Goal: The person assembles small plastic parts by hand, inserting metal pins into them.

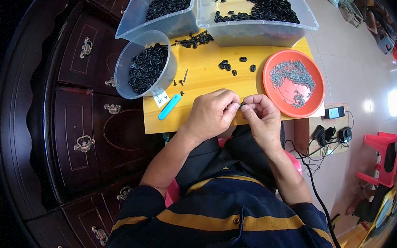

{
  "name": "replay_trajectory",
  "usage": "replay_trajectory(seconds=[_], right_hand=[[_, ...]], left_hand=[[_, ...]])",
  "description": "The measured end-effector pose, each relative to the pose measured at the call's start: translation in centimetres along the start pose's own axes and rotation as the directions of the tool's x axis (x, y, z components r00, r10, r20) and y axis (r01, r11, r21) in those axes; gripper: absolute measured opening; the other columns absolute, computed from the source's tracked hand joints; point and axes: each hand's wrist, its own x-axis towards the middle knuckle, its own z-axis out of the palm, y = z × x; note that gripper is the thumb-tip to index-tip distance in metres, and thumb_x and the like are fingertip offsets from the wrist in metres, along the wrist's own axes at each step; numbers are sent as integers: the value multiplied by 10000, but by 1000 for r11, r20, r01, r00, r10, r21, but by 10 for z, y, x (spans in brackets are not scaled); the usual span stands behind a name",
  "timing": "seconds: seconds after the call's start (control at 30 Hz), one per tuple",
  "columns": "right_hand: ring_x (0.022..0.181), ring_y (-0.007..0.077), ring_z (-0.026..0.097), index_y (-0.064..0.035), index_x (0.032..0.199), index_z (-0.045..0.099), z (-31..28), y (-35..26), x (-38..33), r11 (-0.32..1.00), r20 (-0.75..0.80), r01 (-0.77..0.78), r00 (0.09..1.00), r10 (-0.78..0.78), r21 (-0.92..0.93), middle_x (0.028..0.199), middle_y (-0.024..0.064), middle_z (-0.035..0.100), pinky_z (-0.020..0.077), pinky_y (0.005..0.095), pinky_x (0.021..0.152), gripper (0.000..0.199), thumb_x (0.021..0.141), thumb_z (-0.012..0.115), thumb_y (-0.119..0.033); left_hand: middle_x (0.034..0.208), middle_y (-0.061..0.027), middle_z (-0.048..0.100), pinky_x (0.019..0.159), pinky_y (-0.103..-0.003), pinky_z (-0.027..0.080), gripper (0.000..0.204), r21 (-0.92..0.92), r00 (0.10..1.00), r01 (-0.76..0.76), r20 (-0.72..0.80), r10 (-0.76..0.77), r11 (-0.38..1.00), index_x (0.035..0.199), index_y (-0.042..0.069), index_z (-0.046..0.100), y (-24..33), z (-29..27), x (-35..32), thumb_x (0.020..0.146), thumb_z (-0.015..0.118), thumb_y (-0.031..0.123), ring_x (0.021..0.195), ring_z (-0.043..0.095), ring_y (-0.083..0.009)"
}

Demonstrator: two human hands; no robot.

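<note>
At the near edge of the yellow table, my left hand point(210, 112) and my right hand point(263, 117) meet fingertip to fingertip. Both are pinched closed around a small black plastic piece point(242, 104), mostly hidden by the fingers. Beyond them lie several loose black oval pieces point(224, 65) with two holes each. To the right of my right hand stands a red round plate point(321, 93) holding many small grey metal screws or pins point(294, 74). Left of my left hand are a blue-handled flat tool point(169, 106) and a few tiny black bits point(181, 82).
A round clear tub point(123, 78) of black pieces stands at the table's left. Two clear plastic bins point(257, 36) with more pieces fill the far side. Dark wooden drawers point(80, 143) line the left. Cables and chargers point(325, 135) sit on a box at right, near a pink stool point(381, 143).
</note>
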Motion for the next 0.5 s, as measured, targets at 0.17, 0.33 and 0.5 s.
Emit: replay_trajectory(seconds=[0.17,0.33,0.5], right_hand=[[753,41,599,9,1035,642,0,2,0,999,-17,30,999,-30,-16,883,-6,662,502,197,679,129,912,677,12],[730,33,586,9,1014,659,0,2,0,992,-39,53,998,-58,-116,860,-10,668,495,198,659,117,901,690,5],[794,67,613,13,1040,615,-3,-2,0,990,2,2,1000,-2,-140,907,12,649,513,211,738,121,928,659,26]], left_hand=[[752,-132,633,586,-350,486,43,-10,1000,-1,-10,1,1000,858,4,629,0,2,0,852,669,19,653,640,-277],[758,-135,640,586,-354,489,42,12,1000,-6,-7,6,1000,857,6,629,0,1,1,850,667,22,660,646,-286],[756,-134,639,581,-354,486,41,18,1000,-13,-4,13,1000,859,7,630,-1,2,1,850,667,25,651,643,-283]])
